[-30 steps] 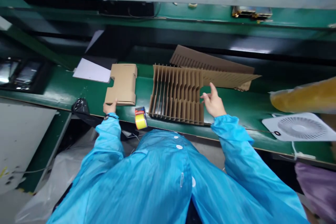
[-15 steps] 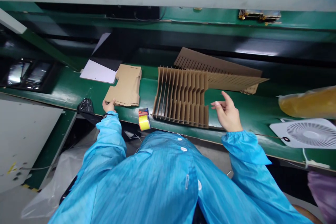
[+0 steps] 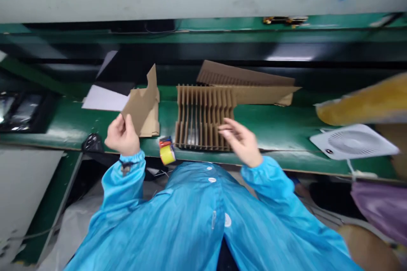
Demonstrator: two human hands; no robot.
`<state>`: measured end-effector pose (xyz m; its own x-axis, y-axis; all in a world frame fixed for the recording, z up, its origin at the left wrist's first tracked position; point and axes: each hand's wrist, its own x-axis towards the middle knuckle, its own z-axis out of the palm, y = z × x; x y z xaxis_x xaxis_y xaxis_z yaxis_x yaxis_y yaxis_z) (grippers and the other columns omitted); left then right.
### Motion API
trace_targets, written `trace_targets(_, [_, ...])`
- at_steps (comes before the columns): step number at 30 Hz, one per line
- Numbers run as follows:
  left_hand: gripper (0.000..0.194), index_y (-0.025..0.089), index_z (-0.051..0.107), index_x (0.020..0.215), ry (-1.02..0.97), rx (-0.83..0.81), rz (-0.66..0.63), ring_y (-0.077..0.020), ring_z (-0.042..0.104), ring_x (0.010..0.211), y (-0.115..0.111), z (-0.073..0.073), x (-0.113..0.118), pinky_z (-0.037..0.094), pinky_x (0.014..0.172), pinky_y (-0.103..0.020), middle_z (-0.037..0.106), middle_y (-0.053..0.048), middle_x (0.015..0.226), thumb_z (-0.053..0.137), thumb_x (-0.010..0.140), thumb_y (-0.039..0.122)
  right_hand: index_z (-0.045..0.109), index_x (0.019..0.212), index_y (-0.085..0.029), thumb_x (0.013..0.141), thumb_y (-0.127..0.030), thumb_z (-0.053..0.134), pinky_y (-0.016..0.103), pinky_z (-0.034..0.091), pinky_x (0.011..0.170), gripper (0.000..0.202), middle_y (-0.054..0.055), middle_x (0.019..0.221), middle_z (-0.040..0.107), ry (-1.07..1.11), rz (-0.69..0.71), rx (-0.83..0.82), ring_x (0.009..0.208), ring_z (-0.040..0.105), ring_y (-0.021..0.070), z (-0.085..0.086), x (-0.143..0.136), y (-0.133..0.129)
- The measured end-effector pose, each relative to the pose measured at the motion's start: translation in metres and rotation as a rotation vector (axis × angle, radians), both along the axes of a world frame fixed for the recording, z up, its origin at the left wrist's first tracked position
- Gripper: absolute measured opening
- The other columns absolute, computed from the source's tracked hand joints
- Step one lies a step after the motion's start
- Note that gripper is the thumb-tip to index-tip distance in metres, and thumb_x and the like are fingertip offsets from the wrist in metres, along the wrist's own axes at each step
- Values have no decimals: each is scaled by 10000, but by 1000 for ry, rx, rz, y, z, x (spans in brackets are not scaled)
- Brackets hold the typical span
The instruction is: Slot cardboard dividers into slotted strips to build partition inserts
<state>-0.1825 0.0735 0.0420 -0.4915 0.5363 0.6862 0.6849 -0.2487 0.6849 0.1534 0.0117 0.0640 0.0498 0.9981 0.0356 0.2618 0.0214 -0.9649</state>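
My left hand pinches the near edge of a notched cardboard divider, which is tilted up above a stack of similar cardboard pieces. To the right stands a cardboard partition grid, with several upright dividers set side by side. My right hand is at the grid's right side, its fingers stretched out towards the last dividers and holding nothing; whether the fingertips touch the cardboard I cannot tell. Between the stack and the grid, a tape roll with yellow tape lies at the bench's front edge.
Slotted cardboard strips lie behind the grid. A white fan and a yellow wrapped roll are on the right. White sheets and a black tray lie on the left. A shelf edge crosses above the green bench.
My left hand has raised one cardboard divider off the stack and tilted it up. My right hand has moved left to the grid's right side. The camera view has shifted.
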Motion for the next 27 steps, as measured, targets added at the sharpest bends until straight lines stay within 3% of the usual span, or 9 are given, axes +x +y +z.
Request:
trace_targets(1, [236, 154, 613, 1093, 197, 24, -129, -224, 694, 961, -12, 11, 18, 561, 902, -356, 710, -90, 1031, 604, 860, 187, 552, 1281, -207, 809, -553, 600, 427, 533, 885, 587, 120, 1140, 676, 159, 109, -25, 983, 654, 209, 8, -15, -3])
trace_targets(4, [452, 262, 546, 1281, 646, 60, -736, -220, 622, 1127, -39, 36, 69, 548, 946, -323, 679, -48, 1176, 578, 857, 110, 547, 1285, -247, 783, -628, 588, 415, 543, 876, 632, 104, 1261, 623, 552, 286, -106, 1086, 622, 224, 23, -48, -9])
trace_targets(6, [514, 283, 483, 1348, 758, 146, -1008, -205, 560, 1202, -45, 44, 101, 535, 976, -313, 654, -36, 1221, 536, 876, 87, 607, 1196, -232, 772, -627, 604, 407, 520, 924, 579, 82, 1189, 662, 660, 214, -121, 1081, 626, 223, 26, -56, -12])
trace_targets(7, [506, 277, 476, 1355, 778, 194, -1083, -198, 546, 1214, -46, 45, 117, 532, 983, -309, 651, -37, 1224, 514, 889, 85, 632, 1139, -221, 772, -617, 610, 401, 509, 942, 540, 74, 1133, 684, 680, 137, -123, 1066, 633, 222, 26, -55, -13])
trace_targets(11, [389, 189, 536, 1283, 768, 299, -1160, -203, 527, 1238, -41, 35, 166, 538, 978, -313, 661, -78, 1198, 486, 911, 85, 632, 1013, -202, 761, -590, 627, 391, 519, 919, 462, 62, 1006, 711, 628, -215, -84, 979, 661, 218, 21, -26, -19])
trace_targets(15, [324, 125, 587, 1171, 702, 337, -1210, -248, 441, 1324, -40, 12, 186, 482, 1047, -398, 657, -125, 1199, 609, 849, 95, 585, 1015, -183, 750, -510, 654, 413, 524, 899, 427, 85, 1051, 698, 288, -386, -78, 951, 663, 227, 29, 39, -32])
trace_targets(20, [262, 144, 627, 1147, 764, -50, -1246, -278, 419, 1341, -37, -31, 198, 398, 1092, -504, 577, -147, 1315, 555, 897, 172, 591, 1046, -169, 778, -401, 589, 444, 542, 809, 355, 103, 1019, 706, -259, -425, -210, 877, 671, 258, 58, 109, -54])
trace_targets(23, [371, 117, 600, 1238, 899, -243, -1238, -334, 387, 1353, -35, -49, 206, 336, 1108, -565, 501, -176, 1387, 562, 903, 273, 601, 1106, -151, 789, -308, 548, 441, 518, 837, 358, 126, 1027, 707, -619, -483, -225, 941, 657, 291, 73, 118, -59])
trace_targets(27, [421, 118, 569, 1289, 989, -306, -1204, -341, 385, 1353, -36, -55, 209, 313, 1117, -561, 462, -175, 1421, 553, 906, 292, 549, 1231, -107, 816, -273, 498, 450, 506, 826, 450, 169, 1059, 692, -886, -503, -264, 942, 653, 321, 84, 110, -54])
